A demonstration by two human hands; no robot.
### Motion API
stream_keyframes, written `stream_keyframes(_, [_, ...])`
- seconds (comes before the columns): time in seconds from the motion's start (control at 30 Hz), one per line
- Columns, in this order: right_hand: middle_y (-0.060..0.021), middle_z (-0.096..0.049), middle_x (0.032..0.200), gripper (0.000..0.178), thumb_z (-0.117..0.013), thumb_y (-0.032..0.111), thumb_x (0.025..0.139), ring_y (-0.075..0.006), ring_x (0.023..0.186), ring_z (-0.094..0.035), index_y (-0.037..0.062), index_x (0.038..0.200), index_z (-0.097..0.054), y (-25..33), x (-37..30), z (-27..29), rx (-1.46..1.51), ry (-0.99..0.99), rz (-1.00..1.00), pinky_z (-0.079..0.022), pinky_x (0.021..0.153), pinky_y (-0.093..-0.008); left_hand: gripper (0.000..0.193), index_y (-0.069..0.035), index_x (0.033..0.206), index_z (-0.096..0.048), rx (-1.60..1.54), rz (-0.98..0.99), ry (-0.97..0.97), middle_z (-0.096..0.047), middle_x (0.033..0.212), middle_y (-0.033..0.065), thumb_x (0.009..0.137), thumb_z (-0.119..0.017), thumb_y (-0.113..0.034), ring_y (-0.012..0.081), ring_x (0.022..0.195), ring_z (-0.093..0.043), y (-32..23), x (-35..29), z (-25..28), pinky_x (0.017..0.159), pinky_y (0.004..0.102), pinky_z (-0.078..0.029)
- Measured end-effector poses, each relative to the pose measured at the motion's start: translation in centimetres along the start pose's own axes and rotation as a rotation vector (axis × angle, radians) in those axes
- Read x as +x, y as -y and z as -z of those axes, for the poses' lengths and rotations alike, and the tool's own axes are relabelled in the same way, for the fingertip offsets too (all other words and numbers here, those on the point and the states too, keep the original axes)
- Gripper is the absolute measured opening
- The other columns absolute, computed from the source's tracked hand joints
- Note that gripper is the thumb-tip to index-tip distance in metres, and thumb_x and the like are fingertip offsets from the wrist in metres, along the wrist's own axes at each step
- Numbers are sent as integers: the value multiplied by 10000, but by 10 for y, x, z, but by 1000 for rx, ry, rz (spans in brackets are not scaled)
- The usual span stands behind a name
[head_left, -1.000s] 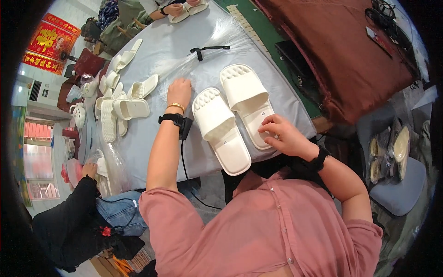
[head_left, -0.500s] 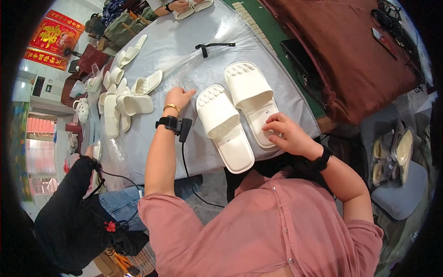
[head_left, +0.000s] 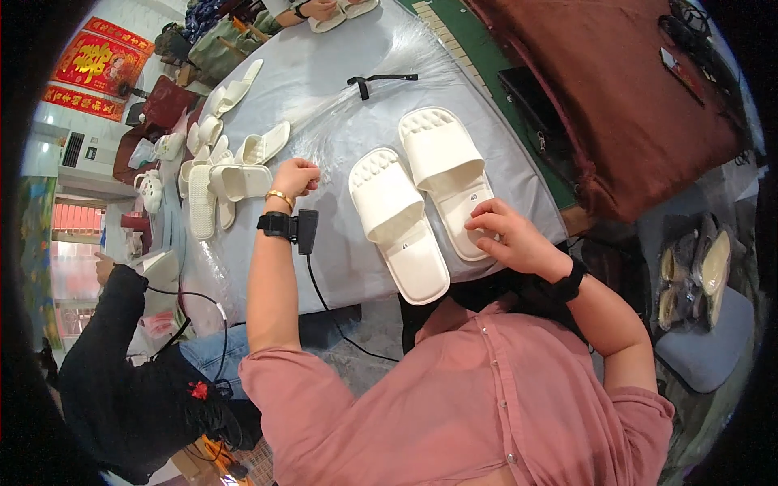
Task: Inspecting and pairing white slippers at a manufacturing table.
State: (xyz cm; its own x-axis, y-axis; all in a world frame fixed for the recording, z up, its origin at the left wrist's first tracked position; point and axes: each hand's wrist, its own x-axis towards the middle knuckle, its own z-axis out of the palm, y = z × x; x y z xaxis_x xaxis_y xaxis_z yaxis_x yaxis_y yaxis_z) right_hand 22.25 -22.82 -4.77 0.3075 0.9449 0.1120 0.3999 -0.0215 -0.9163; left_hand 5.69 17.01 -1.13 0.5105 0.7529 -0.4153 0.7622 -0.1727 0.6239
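Two cream slide slippers lie side by side in front of me, toes pointing away: the left slipper (head_left: 387, 206) and the right slipper (head_left: 443, 154). My right hand (head_left: 515, 236) is over the heel of the right slipper, fingers loosely bent and thumb apart, not wrapped round it. Left of the pair, my left hand (head_left: 296, 176) has its fingers curled together beside the near end of a spread of thin clear plastic (head_left: 320, 134). What its fingertips hold, if anything, is hidden. A black device on my left wrist (head_left: 305, 231) trails a cable.
More cream slippers (head_left: 241, 182) lie heaped at the table's left. A black strap (head_left: 381, 79) rests on the plastic. Another person's hands (head_left: 320, 8) hold slippers at the far edge; a black-sleeved person (head_left: 121, 324) is at left. Brown cloth (head_left: 616, 105) bulges at the right.
My left hand has shifted left, and its thumb, stuck out before, is now tucked in with the fingers. My right hand stays at the slipper. The black-sleeved person's arm has moved left.
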Motion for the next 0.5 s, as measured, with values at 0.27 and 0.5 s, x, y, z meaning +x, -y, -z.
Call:
stream_keyframes(0.27, [-142,-534,1112,241,-640,34,777,-311,1066,-527,18,1017,-633,2,0,3,8,-4,11,-434,923,-351,138,-63,857,-656,-12,-2,-56,-624,678,-10,773,-680,-170,68,563,-565,-1,-17,24,478,225,-416])
stream_keyframes(0.5, [-137,-535,1107,236,-636,27,779,-306,1061,-529,17,1014,-629,2,-1,5,36,1,21,-435,919,-349,221,-10,883,-687,570,-12,-139,-658,789,147,771,-610,-185,256,698,-632,11,-17,56,640,347,-500])
